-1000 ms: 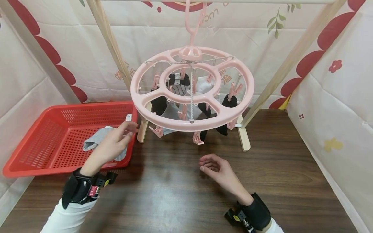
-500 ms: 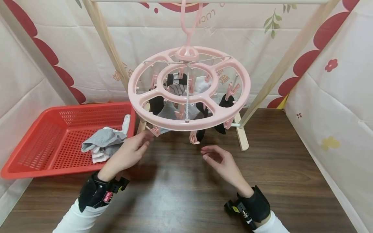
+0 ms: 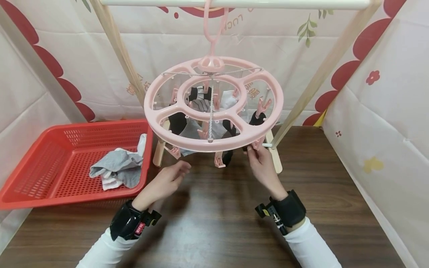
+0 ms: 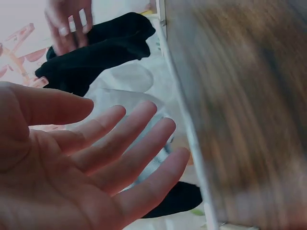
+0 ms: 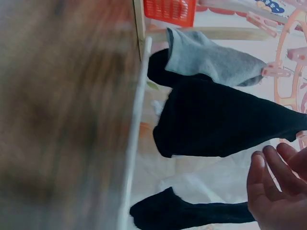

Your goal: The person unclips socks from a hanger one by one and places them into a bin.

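From a pink round drying hanger hang several socks in pink clips. My right hand is at its front right edge, fingertips right by a clip that bears a black sock. In the right wrist view the fingers are loosely extended and overlap the upper end of a black sock. A wider black sock and a grey sock hang beyond. My left hand hovers below the front left clip, its fingers relaxed and holding nothing.
A red plastic basket stands at the left, with grey socks and white ones in it. The hanger hooks over a white bar on a wooden frame. Its feet stand on the brown table, between printed fabric walls.
My left hand has left the basket and moved right, to below the hanger's front left. My right hand has risen to the clip at the front right. The view has shifted slightly.
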`<action>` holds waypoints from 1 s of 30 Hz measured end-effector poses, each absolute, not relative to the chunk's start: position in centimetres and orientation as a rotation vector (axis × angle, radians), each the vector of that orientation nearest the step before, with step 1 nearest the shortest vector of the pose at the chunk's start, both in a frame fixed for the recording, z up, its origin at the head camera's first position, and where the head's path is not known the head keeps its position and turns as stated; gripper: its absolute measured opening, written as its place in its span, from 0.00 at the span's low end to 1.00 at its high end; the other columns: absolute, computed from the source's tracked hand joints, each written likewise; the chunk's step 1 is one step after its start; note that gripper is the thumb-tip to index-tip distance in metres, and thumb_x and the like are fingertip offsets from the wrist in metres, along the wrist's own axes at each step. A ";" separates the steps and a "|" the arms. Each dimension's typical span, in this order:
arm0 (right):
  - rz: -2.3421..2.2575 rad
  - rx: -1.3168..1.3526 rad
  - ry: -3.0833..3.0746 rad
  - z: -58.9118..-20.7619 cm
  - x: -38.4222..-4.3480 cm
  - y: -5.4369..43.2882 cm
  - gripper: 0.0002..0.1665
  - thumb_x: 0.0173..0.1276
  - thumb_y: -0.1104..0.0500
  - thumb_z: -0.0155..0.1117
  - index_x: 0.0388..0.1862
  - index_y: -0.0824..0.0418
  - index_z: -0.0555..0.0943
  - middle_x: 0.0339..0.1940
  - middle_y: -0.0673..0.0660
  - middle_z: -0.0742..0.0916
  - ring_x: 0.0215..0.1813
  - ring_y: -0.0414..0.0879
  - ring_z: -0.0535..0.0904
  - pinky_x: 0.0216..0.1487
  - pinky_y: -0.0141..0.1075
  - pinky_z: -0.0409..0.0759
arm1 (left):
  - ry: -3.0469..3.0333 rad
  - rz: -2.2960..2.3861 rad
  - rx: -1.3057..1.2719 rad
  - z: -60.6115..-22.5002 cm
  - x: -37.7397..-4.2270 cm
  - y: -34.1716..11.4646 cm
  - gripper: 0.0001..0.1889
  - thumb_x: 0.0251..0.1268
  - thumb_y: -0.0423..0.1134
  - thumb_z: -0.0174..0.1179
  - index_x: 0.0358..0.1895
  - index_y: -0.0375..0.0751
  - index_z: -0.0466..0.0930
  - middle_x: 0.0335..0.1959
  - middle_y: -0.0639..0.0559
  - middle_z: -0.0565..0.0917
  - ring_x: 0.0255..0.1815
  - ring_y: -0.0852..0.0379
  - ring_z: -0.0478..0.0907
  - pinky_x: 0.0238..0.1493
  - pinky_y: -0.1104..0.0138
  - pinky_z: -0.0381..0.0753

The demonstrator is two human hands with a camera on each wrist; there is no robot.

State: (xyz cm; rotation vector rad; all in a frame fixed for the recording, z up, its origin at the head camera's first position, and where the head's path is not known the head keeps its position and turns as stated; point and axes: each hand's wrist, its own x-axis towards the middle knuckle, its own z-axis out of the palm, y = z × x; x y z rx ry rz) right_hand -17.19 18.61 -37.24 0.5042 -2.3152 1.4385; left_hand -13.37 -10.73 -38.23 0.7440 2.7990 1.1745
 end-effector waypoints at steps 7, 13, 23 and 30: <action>1.349 0.636 -2.105 -34.4 -18.6 17.2 0.14 0.63 0.79 0.54 0.20 0.71 0.66 0.17 0.56 0.66 0.25 0.39 0.57 0.32 0.32 0.58 | 2.721 1.228 0.688 -39.7 -14.0 -10.4 0.12 0.62 0.24 0.53 0.49 0.32 0.74 0.42 0.40 0.82 0.44 0.47 0.80 0.47 0.54 0.77; 1.525 0.690 -2.008 -32.1 -18.2 15.9 0.17 0.60 0.80 0.58 0.49 0.84 0.74 0.44 0.75 0.81 0.40 0.39 0.72 0.48 0.31 0.67 | 2.650 1.277 0.630 -40.3 -14.4 -10.1 0.12 0.64 0.25 0.54 0.51 0.30 0.74 0.43 0.38 0.82 0.46 0.46 0.80 0.49 0.53 0.77; 1.692 0.714 -1.895 -31.3 -18.7 14.9 0.35 0.59 0.80 0.61 0.66 0.79 0.62 0.48 0.66 0.83 0.50 0.48 0.80 0.56 0.39 0.72 | 2.625 1.277 0.589 -40.6 -14.8 -9.8 0.12 0.65 0.26 0.53 0.51 0.30 0.74 0.43 0.40 0.82 0.46 0.47 0.80 0.49 0.54 0.77; 1.737 0.690 -1.970 -30.2 -18.7 14.4 0.29 0.63 0.73 0.61 0.62 0.79 0.67 0.49 0.66 0.82 0.49 0.41 0.77 0.55 0.38 0.70 | 2.641 1.288 0.618 -40.7 -15.3 -9.4 0.11 0.65 0.27 0.54 0.50 0.33 0.75 0.43 0.41 0.82 0.46 0.48 0.80 0.49 0.54 0.77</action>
